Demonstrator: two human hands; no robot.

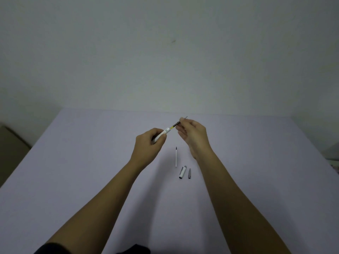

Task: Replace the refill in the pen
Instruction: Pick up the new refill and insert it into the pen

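Observation:
My left hand [149,142] grips a white pen barrel [166,131], held above the table and pointing up to the right. A dark refill with a yellow section [175,125] sticks partly out of the barrel's open end. My right hand [193,134] pinches that refill near its tip, which pokes out past my fingers. On the table below lie a white refill with a black tip [176,157], a white pen cap [182,172] and a small grey tip piece [189,173].
The pale lilac table [91,171] runs back to a plain light wall. A brown box-like object [11,149] stands off the table's left edge. Something dark lies at the table's near edge [135,250].

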